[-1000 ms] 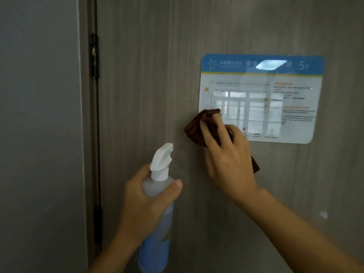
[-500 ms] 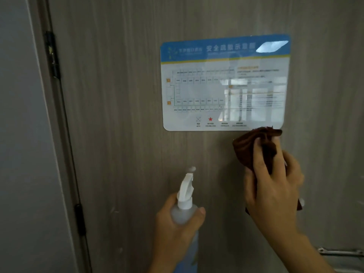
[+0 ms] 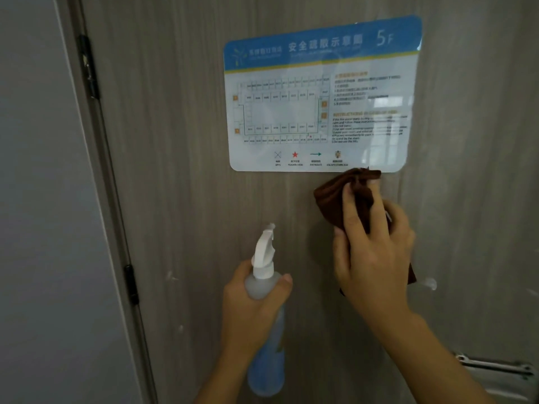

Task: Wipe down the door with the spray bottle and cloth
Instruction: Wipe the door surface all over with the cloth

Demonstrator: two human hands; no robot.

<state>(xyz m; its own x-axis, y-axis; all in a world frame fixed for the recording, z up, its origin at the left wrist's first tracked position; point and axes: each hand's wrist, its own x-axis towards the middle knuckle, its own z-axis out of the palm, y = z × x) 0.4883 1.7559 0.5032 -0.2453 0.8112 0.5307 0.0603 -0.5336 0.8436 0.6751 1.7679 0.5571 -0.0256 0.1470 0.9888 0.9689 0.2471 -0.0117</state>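
The grey wood-grain door [image 3: 186,170] fills most of the view. My right hand [image 3: 373,255] presses a bunched brown cloth [image 3: 332,196] flat against the door, just under the lower edge of a laminated floor-plan sign [image 3: 320,94]; my fingers curl over the cloth's folds. My left hand [image 3: 253,310] grips a translucent spray bottle [image 3: 267,365] with a white trigger head, held upright in front of the door, lower and to the left of the cloth. The nozzle points toward the door.
Black hinges [image 3: 89,68] run down the door's left edge beside a pale grey wall [image 3: 35,199]. A metal door handle [image 3: 495,367] shows at the lower right. A small white blob [image 3: 431,283] sits on the door right of my right hand.
My right hand swept the cloth from the sign's lower left corner rightward to below its bottom edge. The view shifted right and the door handle came into sight. The bottle stays gripped.
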